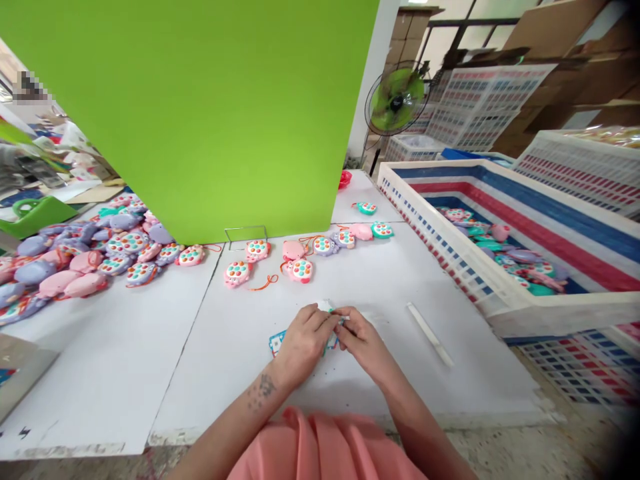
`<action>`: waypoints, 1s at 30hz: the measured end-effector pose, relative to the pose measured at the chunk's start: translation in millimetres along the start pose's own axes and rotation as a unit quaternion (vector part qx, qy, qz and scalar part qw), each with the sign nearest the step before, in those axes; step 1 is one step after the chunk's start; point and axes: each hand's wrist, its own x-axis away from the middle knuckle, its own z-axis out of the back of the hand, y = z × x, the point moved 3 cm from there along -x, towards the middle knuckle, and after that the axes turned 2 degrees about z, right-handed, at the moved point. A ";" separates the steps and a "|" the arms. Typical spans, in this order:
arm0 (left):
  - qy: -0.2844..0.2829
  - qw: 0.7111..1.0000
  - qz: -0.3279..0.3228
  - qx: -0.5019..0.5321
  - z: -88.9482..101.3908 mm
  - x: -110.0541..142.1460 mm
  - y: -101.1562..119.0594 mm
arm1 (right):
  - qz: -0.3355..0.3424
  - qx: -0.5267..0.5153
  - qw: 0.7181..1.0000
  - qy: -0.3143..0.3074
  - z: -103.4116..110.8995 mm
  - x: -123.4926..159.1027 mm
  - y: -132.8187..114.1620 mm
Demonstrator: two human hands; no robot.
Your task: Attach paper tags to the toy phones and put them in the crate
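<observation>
So I'm standing here watching this person at the white table (185, 373), and everything in hand is bunched up a little below the center of the frame. There's a small pale piece (343, 321) at the fingertips of the right hand (364, 341), and it looks pinched between thumb and finger. The left hand (305, 341) is curled over with its fingers close against the right ones, but the back of it blocks the view, so I honestly can't tell if it's gripping anything or just steadying. A white-and-green bit (325, 305) pokes out above the fingers, and a blue printed card (277, 343) shows from under the left hand.

Handling-wise, my guess is the pale piece weighs next to nothing, pretty stiff, probably a bit slippery with sweaty fingers (there's a fan (397, 103) at the upper right, lucky them). I'd take it by the edges, fingertips only, no hard squeezing. The card looks thin and easy to crease, so grab a corner. The toys (301, 270) around mid-frame look like light, hard shells; hold those by the rounded sides, not the orange cord (265, 285).
</observation>
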 end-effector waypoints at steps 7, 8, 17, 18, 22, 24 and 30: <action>0.005 0.994 0.033 0.103 5.6 -5.8 -2.4 | -0.075 -0.093 0.992 -0.037 -7.4 3.3 5.9; 0.001 0.990 0.052 0.128 7.3 -6.1 -3.8 | -0.080 -0.111 0.990 -0.042 -7.3 3.7 7.1; -0.103 0.980 0.035 0.168 30.1 -7.0 7.6 | -0.116 -0.170 0.978 -0.027 -4.6 3.3 8.4; -0.108 0.982 0.025 0.152 29.4 -7.1 10.0 | -0.121 -0.173 0.977 -0.020 -5.2 3.1 7.9; -0.104 0.988 -0.006 0.116 22.4 -7.0 17.2 | -0.111 -0.182 0.977 0.003 -6.3 2.6 5.3; -0.109 0.985 -0.010 0.136 19.7 -6.9 20.3 | -0.100 -0.172 0.980 0.005 -5.6 2.6 4.6; -0.092 0.909 0.164 0.371 17.2 -5.2 20.8 | -0.002 0.024 0.999 0.040 4.4 4.4 3.5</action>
